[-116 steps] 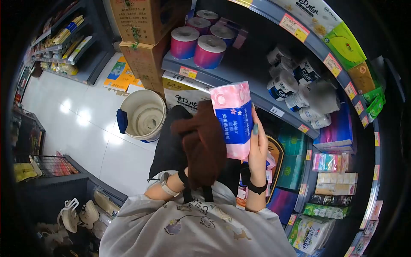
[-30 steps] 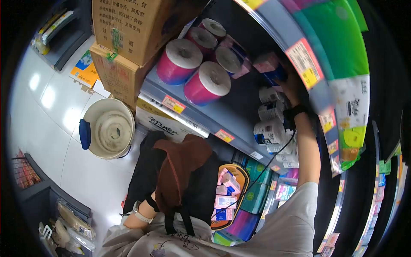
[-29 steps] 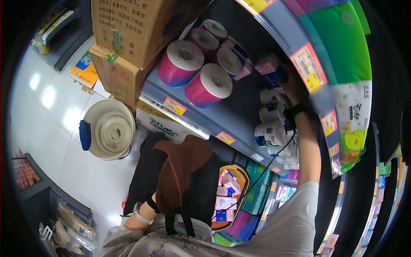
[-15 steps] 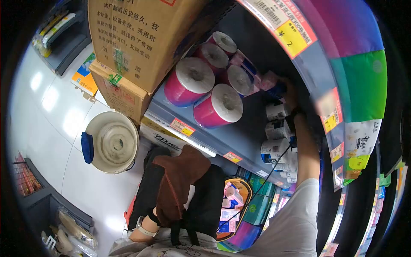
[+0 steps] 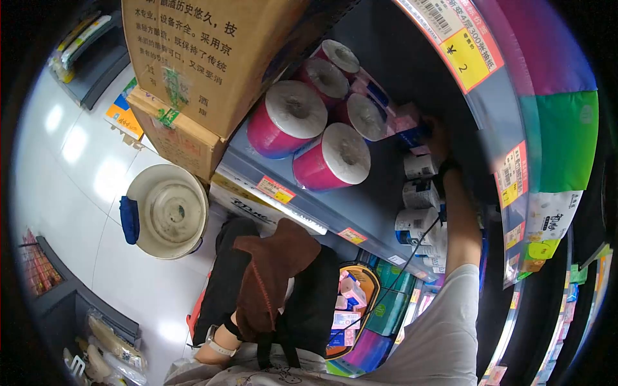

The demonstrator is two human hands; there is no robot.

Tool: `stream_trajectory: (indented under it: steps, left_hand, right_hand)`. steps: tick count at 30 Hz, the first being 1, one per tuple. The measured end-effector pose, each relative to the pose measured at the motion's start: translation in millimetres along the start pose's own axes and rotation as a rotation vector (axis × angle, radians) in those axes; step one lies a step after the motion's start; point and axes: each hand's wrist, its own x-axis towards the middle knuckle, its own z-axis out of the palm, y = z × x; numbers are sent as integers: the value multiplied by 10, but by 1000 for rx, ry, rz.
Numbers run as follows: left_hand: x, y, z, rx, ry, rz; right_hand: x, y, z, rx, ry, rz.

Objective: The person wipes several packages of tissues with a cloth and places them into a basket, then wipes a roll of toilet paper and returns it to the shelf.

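Observation:
My right hand (image 5: 438,140) reaches deep into the dark shelf, at a blue and pink pack (image 5: 415,134); its fingers are dim and partly hidden. Below it, white-wrapped rolls (image 5: 417,194) stand in a row along the shelf. Pink-wrapped paper rolls (image 5: 331,157) are grouped to the left of that hand. A brown cloth (image 5: 270,270) lies over my lap and covers the fingers of my left hand (image 5: 215,352), of which only the wrist with a white watch and the part near it show.
Cardboard boxes (image 5: 193,71) are stacked at the upper left. A white bucket (image 5: 168,209) with a blue grip stands on the tiled floor. An orange-rimmed basket (image 5: 370,289) holds pink and blue packs below the shelf edge. Price labels (image 5: 463,58) line the upper shelf.
The view has shifted slightly, so the upper shelf edge and the rolls sit a little differently. My right hand remains at the pack deep in the shelf. The brown cloth has shifted slightly.

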Motion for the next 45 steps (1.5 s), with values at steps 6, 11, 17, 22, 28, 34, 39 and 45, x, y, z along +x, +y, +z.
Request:
stream_trajectory:
  steps: [6, 11, 17, 22, 28, 34, 39, 45]
  left_hand:
    - [24, 5, 19, -2, 2, 13]
    - [-29, 2, 48, 25, -7, 10]
    - [-214, 0, 58, 65, -20, -10]
    - [-301, 22, 139, 96, -10, 13]
    - [-455, 54, 240, 124, 53, 58]
    - [-568, 143, 270, 177, 143, 89]
    - [-655, 154, 371, 258, 121, 57]
    - [-675, 181, 515, 325, 86, 8]
  right_hand:
    - [-76, -145, 171, -47, -59, 9]
    - [-176, -392, 257, -365, 139, 13]
    - [-156, 294, 345, -440, 65, -106]
    - [-828, -849, -181, 121, -109, 285]
    - [-2556, -1640, -503, 516, -352, 381]
    - [-4776, -982, 468, 761, -236, 772]
    - [-5981, -751, 1377, 688, -197, 1404]
    - [-6687, -487, 3045, 1041, 325, 1815]
